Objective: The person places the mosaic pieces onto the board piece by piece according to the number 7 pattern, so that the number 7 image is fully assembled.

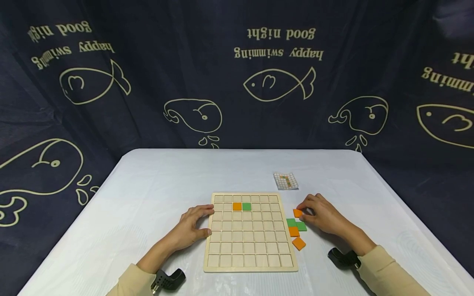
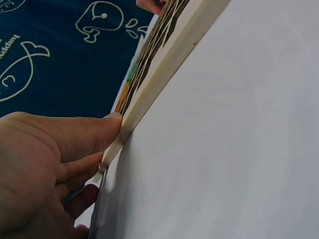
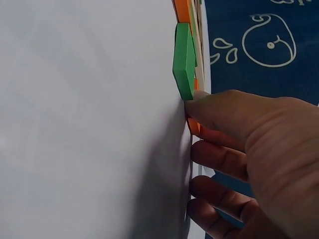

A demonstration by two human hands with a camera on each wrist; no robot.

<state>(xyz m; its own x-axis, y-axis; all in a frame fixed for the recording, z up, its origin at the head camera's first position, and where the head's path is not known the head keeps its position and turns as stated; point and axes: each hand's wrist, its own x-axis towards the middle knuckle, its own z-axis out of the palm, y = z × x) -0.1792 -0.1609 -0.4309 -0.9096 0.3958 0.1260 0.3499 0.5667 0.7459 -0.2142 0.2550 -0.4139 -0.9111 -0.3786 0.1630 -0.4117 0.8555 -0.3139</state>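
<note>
A wooden grid board (image 1: 248, 267) lies on the white table, with an orange tile (image 1: 237, 206) and a green tile (image 1: 246, 206) side by side in its second row. My left hand (image 1: 189, 230) rests against the board's left edge; in the left wrist view the thumb of the hand (image 2: 45, 154) touches its side. Right of the board, my right hand (image 1: 326, 216) pinches an orange tile (image 1: 297, 213) between thumb and fingers. The right wrist view shows that hand (image 3: 259, 144) with the orange tile (image 3: 193, 126) partly hidden, close behind a green tile (image 3: 184, 62).
Green tiles (image 1: 301, 226) and orange tiles (image 1: 298, 243) lie along the board's right edge. A small pattern card (image 1: 286, 181) showing a coloured grid lies beyond the board's top right corner. A dark curtain (image 1: 229, 82) with fish drawings hangs behind the table (image 1: 166, 172).
</note>
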